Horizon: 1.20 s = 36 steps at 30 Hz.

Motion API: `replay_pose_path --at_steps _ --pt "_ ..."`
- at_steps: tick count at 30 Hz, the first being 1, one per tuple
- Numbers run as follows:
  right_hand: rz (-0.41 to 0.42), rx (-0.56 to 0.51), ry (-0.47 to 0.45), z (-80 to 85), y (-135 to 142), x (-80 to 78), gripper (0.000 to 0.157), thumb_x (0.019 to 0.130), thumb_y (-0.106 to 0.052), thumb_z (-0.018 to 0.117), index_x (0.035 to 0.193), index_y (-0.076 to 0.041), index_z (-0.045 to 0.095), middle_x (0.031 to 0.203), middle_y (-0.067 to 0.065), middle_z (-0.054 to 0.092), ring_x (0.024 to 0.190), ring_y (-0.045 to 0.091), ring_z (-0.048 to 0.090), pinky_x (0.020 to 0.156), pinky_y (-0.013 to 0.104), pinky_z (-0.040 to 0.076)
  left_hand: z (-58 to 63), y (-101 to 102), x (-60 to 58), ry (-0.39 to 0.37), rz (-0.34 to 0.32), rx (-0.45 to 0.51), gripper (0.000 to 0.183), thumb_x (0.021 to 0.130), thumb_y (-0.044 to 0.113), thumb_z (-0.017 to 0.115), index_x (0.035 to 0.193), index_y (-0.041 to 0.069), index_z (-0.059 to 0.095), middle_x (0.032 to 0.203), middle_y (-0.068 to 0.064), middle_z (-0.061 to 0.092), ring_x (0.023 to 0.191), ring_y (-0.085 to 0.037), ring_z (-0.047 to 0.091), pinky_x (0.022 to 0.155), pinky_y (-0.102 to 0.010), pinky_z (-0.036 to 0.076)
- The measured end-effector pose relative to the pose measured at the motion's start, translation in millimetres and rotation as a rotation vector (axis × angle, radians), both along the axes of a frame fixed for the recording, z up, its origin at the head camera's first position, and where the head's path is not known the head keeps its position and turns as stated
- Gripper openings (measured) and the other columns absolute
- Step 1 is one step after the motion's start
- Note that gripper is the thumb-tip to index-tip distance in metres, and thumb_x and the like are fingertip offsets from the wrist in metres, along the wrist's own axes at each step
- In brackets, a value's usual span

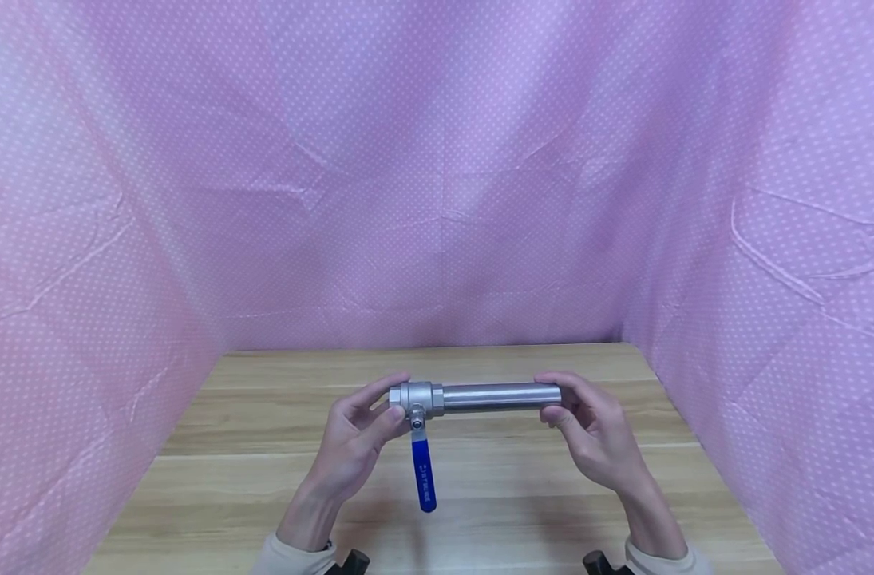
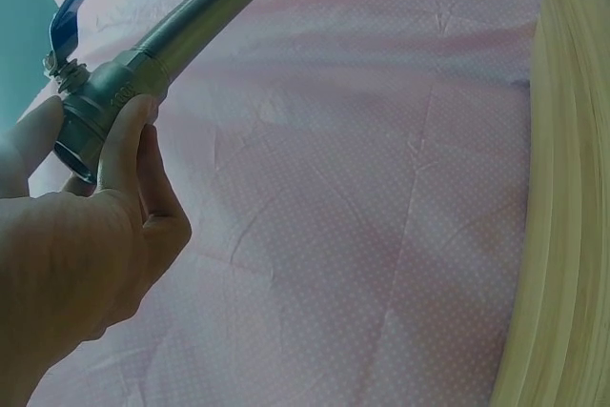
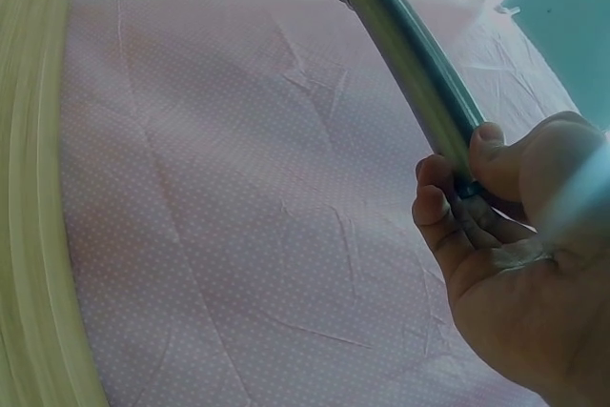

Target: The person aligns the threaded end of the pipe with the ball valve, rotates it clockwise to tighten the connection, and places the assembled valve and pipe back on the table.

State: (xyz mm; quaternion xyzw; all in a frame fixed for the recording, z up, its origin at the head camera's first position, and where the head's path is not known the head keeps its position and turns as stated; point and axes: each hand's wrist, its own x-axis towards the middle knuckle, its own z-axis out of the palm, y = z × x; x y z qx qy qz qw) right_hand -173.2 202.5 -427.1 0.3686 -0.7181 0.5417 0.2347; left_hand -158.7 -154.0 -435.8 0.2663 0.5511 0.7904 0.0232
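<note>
A silver ball valve (image 1: 418, 394) with a blue lever handle (image 1: 424, 475) is joined to a straight metal pipe (image 1: 501, 396). Both are held level above the table, the handle pointing toward me. My left hand (image 1: 353, 439) grips the valve's free end between thumb and fingers; the valve's open mouth (image 2: 76, 161) shows in the left wrist view. At the other end, my right hand (image 1: 602, 435) pinches the pipe's tip with thumb and fingers. In the right wrist view the right fingertips (image 3: 434, 202) lie around the pipe's end.
Below the hands lies a wood-grain table (image 1: 264, 407). Pink dotted cloth (image 1: 437, 200) hangs behind the table and along its left and right sides. Dark objects (image 1: 353, 561) show near the cuffs at the bottom of the head view.
</note>
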Motion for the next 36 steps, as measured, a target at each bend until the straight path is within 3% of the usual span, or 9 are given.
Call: replay_pose_path --at_steps 7,15,19,23,28,30,36 --pt "-0.011 0.002 -0.003 0.2 0 0.7 0.052 0.085 0.033 0.069 0.133 0.012 0.069 0.095 0.004 0.074 0.083 0.001 0.068 0.064 0.018 0.061 0.2 0 0.1 0.003 0.006 -0.004 0.049 0.112 -0.004 0.059 0.151 0.024 0.070 0.151 0.001 0.061 0.133 -0.014 0.074 0.115 -0.038 0.066" --pt "-0.065 0.018 -0.029 -3.8 -6 -1.4 0.049 0.089 0.031 0.070 0.133 0.011 0.069 0.092 0.010 0.073 0.080 0.005 0.066 0.059 0.021 0.057 2.4 3 -1.3 -0.096 0.133 -0.052 0.044 0.114 0.001 0.060 0.158 -0.002 0.058 0.155 -0.006 0.063 0.130 -0.018 0.074 0.115 -0.037 0.065" --pt "-0.120 0.034 -0.066 -6.4 -9 -2.7 0.044 0.092 0.026 0.071 0.133 0.007 0.070 0.089 0.011 0.075 0.078 0.006 0.068 0.060 0.018 0.058 1.4 4 -3.2 -0.124 0.166 -0.064 0.048 0.112 0.001 0.064 0.159 -0.006 0.055 0.157 -0.008 0.063 0.135 -0.019 0.073 0.115 -0.036 0.066" --pt "-0.149 0.039 -0.079 -10.8 -11 -6.8 0.041 0.095 0.022 0.073 0.133 0.006 0.072 0.085 0.010 0.075 0.075 0.008 0.068 0.059 0.017 0.058 -0.9 5 -4.3 -0.144 0.195 -0.081 0.062 0.102 -0.003 0.076 0.160 -0.004 0.055 0.158 -0.006 0.063 0.139 -0.016 0.072 0.113 -0.033 0.066" --pt "-0.145 0.059 -0.134 -21.2 -10 -16.5 0.038 0.099 0.017 0.072 0.135 0.006 0.071 0.088 0.012 0.075 0.078 0.006 0.068 0.060 0.019 0.060 -5.7 8 -8.5 -0.189 0.232 -0.129 0.074 0.090 -0.007 0.087 0.158 0.000 0.059 0.166 -0.016 0.058 0.143 -0.016 0.069 0.114 -0.036 0.065" --pt "-0.133 0.073 -0.163 -27.3 -8 -21.8 0.037 0.100 0.015 0.072 0.135 0.004 0.072 0.091 0.013 0.075 0.079 0.006 0.068 0.061 0.020 0.061 -8.6 9 -11.5 -0.224 0.252 -0.161 0.075 0.088 -0.006 0.090 0.157 0.005 0.062 0.168 -0.018 0.056 0.147 -0.021 0.068 0.115 -0.036 0.065" --pt "-0.088 0.135 -0.256 -47.4 -2 -37.9 0.033 0.103 0.007 0.074 0.136 0.003 0.072 0.098 0.015 0.075 0.082 0.005 0.069 0.066 0.022 0.063 -24.0 8 -24.1 -0.331 0.290 -0.265 0.075 0.087 0.005 0.096 0.156 0.012 0.066 0.163 -0.008 0.066 0.149 -0.032 0.067 0.114 -0.035 0.065"
